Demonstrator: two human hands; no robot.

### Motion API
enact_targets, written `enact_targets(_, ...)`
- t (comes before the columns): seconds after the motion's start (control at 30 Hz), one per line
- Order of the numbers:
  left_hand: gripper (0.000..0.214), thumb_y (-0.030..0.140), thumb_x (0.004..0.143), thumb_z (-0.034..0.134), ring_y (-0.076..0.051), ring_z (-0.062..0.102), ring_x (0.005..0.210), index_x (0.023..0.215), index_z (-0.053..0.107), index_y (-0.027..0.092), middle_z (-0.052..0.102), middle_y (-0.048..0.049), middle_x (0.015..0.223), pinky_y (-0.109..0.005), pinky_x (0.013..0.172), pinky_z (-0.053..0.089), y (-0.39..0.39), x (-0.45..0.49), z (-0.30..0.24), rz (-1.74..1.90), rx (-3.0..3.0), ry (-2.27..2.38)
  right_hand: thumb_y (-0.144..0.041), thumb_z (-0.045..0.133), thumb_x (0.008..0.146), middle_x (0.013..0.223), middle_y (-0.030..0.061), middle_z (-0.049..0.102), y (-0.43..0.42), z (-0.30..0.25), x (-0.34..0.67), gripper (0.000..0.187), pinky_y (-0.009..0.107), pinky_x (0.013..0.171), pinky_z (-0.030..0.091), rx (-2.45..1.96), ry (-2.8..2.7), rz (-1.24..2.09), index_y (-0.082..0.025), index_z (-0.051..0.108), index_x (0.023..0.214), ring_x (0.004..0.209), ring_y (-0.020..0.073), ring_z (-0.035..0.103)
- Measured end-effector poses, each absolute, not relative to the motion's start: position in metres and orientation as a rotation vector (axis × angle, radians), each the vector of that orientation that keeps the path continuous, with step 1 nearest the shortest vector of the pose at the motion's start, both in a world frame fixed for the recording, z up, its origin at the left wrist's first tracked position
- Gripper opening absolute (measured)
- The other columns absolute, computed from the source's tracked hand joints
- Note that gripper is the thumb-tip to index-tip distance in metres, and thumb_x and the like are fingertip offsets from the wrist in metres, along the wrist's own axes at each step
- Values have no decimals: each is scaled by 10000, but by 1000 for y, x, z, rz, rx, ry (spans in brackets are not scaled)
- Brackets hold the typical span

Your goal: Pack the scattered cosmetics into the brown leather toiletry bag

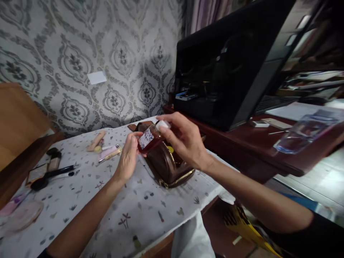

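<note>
A small perfume bottle [151, 139] with reddish liquid and a flowered label is held tilted above a brown leather bag [168, 166]. Around the lower end of its body, my left hand [129, 152] is closed. My right hand [185, 138] pinches the white cap [162, 125] at the upper end; whether the cap is on or off the bottle, I cannot tell. Below my hands the bag lies on the cloth with its gold zipper open, and something yellow shows inside it.
On the patterned tablecloth [115, 211] lie cosmetic tubes [109, 154], makeup brushes [53, 173] and a round pink compact [24, 215]. A cardboard box [20, 123] stands at left. To the right, a large black screen [220, 68] and a clear plastic case [309, 132] occupy a dark red desk.
</note>
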State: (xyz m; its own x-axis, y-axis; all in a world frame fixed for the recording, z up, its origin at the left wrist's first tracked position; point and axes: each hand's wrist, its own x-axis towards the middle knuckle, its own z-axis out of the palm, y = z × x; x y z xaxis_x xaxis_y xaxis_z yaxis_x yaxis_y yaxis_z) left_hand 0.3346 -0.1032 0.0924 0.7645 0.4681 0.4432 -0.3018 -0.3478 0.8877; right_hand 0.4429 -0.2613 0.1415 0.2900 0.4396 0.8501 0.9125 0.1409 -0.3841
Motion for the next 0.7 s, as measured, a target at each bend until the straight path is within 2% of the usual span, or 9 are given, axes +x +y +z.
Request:
enact_targets(0.1,493,564,1025,371,-206,642,1069,1373,409,218,632,-107,1222,-375,932,527,-115,341,97,965,2080,-9,-335,540,993,966,57,630,-278,153,467,245,291,711,479,-1565,-1267,-658,-169,645,1139,793,163,581)
enact_targets(0.23,383,404,1045,407,-256,506,1337,1378,471,225,566,-130,1382,-454,1130,410,-120,339,84,929,2567,-263,-277,535,981,992,77,623,-288,152,497,231,293,746,469,-1792,-1310,-697,-144,656,1124,813,174,584)
enact_targets(0.37,408,340,1054,398,-256,419,1430,1451,423,251,477,-123,1498,-461,1178,378,-117,334,66,905,2736,-325,-191,509,986,1096,125,622,-283,147,514,233,298,807,453,-2098,-1462,-568,-100,645,1153,918,204,615)
enact_targets(0.5,444,345,1060,377,-250,384,1463,1498,355,274,434,-120,1536,-463,1181,387,-119,331,57,931,2729,-271,-196,512,1006,1159,139,626,-275,149,514,230,290,770,445,-2379,-1668,-437,-109,627,1185,935,210,641)
enact_targets(0.7,488,373,1056,383,-274,358,1487,1532,304,300,413,-126,1554,-483,1169,407,-122,334,52,965,2730,-256,-179,537,991,1161,144,659,-260,150,523,210,281,749,447,-2510,-1933,-425,-107,636,1161,978,221,668)
